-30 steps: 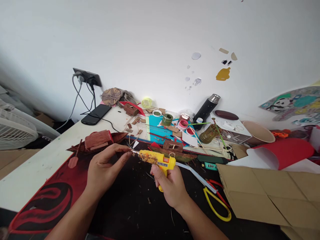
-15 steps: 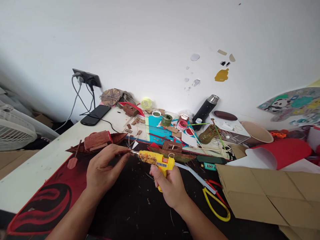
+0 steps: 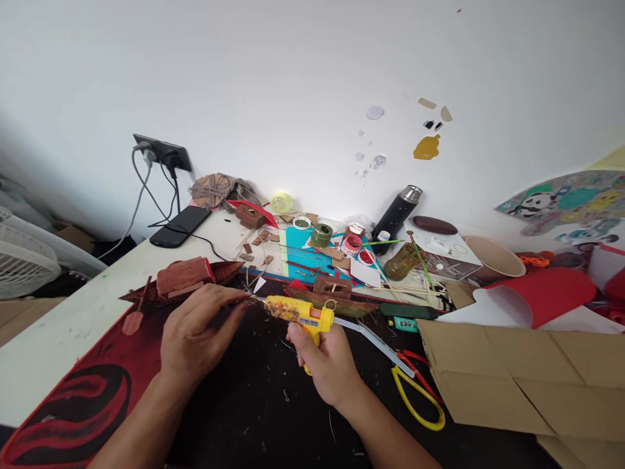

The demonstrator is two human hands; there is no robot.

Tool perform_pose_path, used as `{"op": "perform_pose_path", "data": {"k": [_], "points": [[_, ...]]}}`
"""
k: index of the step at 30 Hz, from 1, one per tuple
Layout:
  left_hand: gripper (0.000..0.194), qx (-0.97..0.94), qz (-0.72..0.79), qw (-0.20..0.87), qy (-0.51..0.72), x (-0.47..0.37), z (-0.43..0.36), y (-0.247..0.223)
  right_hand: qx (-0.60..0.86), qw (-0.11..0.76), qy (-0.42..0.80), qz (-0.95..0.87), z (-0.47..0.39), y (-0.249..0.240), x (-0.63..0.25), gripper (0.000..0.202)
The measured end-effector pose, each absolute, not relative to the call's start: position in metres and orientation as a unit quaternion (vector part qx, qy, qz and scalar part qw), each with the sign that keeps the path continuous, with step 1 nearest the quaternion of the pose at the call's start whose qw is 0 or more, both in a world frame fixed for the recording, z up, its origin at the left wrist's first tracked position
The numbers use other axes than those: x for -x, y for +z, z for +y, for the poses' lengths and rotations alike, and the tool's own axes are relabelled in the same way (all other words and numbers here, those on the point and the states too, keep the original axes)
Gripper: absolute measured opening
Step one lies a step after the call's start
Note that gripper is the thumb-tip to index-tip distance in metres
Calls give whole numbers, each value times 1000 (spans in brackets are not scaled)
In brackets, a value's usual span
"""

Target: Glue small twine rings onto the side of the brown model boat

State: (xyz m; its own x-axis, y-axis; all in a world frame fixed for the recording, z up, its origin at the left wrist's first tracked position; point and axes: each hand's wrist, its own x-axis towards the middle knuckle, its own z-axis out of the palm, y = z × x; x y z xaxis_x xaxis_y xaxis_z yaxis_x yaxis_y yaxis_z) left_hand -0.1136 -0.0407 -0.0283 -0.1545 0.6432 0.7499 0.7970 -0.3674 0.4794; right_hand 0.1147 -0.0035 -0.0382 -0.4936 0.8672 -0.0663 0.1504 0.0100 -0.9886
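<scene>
My right hand (image 3: 325,361) is wrapped round the handle of a yellow hot glue gun (image 3: 293,312), thumb on its side. A translucent glue stick (image 3: 375,345) sticks out of the gun's back end. The metal nozzle points left and meets the fingertips of my left hand (image 3: 198,332). Thumb and forefinger there are pinched together on something too small to make out. Just behind my left hand lies a brown-red model boat (image 3: 185,277) with a rounded cabin and a small paddle (image 3: 133,320). A second model boat (image 3: 336,296), greenish with a brown cabin, rests behind the glue gun.
Scissors with a yellow handle (image 3: 417,404) and folded cardboard (image 3: 517,371) lie on the right. Paint jars (image 3: 321,236), a murky jar (image 3: 400,262) and a black flask (image 3: 398,212) stand at the back. A phone (image 3: 180,227) with a cable lies back left. A black-red mat (image 3: 219,404) covers the front.
The whole view has shifted slightly, so everything appears a little further left. Both hands keep the same hold, with the nozzle still at my left fingertips.
</scene>
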Motion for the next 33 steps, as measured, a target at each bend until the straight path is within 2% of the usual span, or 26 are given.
{"op": "perform_pose_path", "data": {"k": [6, 12, 16, 19, 22, 29, 31, 33], "points": [[10, 569, -618, 66, -538, 121, -44, -35, 409, 307, 520, -684, -4, -41, -114, 58], [20, 418, -689, -111, -582, 128, -54, -25, 326, 304, 340, -828, -10, -45, -110, 30], [22, 395, -689, -143, -591, 130, -58, -16, 272, 218, 206, -914, -14, -56, -102, 19], [22, 385, -694, -155, -589, 130, -61, -14, 247, 131, 151, -948, -16, -57, -93, 21], [21, 387, -681, -190, -592, 128, -61, -16, 223, 82, 127, -963, -14, -51, -83, 24], [31, 409, -620, -289, -605, 121, -54, -17, 174, 125, 140, -967, -6, -44, -72, 43], [35, 417, -620, -291, -597, 118, -53, -14, 182, 150, 173, -956, -6, -44, -77, 39], [37, 434, -633, -278, -578, 116, -52, -11, 211, 207, 220, -930, -6, -40, -86, 25]]}}
